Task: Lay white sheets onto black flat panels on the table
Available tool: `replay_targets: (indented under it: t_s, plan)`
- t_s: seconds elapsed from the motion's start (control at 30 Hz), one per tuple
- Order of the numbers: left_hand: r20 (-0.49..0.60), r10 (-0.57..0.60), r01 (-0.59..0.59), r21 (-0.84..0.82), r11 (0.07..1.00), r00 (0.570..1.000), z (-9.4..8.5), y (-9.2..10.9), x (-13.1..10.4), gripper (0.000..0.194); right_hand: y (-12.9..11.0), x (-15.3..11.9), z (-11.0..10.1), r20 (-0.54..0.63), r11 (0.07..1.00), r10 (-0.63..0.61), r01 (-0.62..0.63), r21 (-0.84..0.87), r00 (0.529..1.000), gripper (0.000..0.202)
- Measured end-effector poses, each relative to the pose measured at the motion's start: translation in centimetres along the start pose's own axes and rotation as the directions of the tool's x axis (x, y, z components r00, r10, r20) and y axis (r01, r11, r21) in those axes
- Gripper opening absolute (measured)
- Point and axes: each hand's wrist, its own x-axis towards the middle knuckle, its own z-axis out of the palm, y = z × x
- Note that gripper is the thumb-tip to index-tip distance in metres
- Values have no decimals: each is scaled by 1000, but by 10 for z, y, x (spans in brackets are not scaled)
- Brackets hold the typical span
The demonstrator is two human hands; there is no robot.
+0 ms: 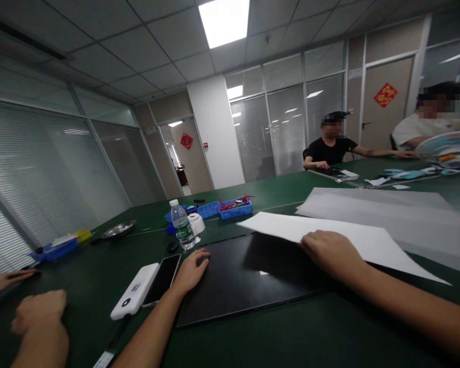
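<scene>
My right hand is closed on the near edge of a white paper sheet. The sheet is lifted at a slant over the right part of a flat, glossy black panel, shading it. At the panel's left edge, my left hand has its fingers bent over the rim and touching the surface. Close beside that hand lie a dark-screened phone and a white device with a cable. The fingertips of my right hand are partly hidden.
A water bottle stands behind the phone. Blue trays with small red parts sit further back. More large white sheets lie at right. Another person's hands rest at far left; two people sit across the green table.
</scene>
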Motion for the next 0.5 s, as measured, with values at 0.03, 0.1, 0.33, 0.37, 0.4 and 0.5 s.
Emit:
replay_targets:
  t_s: [0.03, 0.1, 0.33, 0.37, 0.4, 0.5]
  plan:
    - [0, 1, -1, 2, 1000, 1000, 0, 1, 0, 39, -18, -2, -1, -1, 997, -72, 72, 36, 997, 25]
    - [-2, 4, -4, 4, 1000, 1000, 1, 2, 1, 39, -46, -8, 0, 40, 980, -176, 171, 105, 984, 20]
    - [-14, 7, -7, -14, 1000, 1000, 3, 2, 3, 42, -68, -16, -9, 81, 850, -425, 368, 376, 901, 36]
    - [-13, 10, -10, -21, 1000, 1000, 3, 2, 3, 42, -65, -15, -12, 73, 823, -443, 373, 428, 893, 41]
    - [-12, 14, -14, -27, 1000, 1000, 4, 1, 3, 42, -60, -14, -14, 69, 809, -441, 363, 462, 895, 44]
    - [-4, 25, -25, -42, 999, 1000, 4, -2, 2, 42, -42, -7, -9, 96, 884, -287, 225, 409, 953, 50]
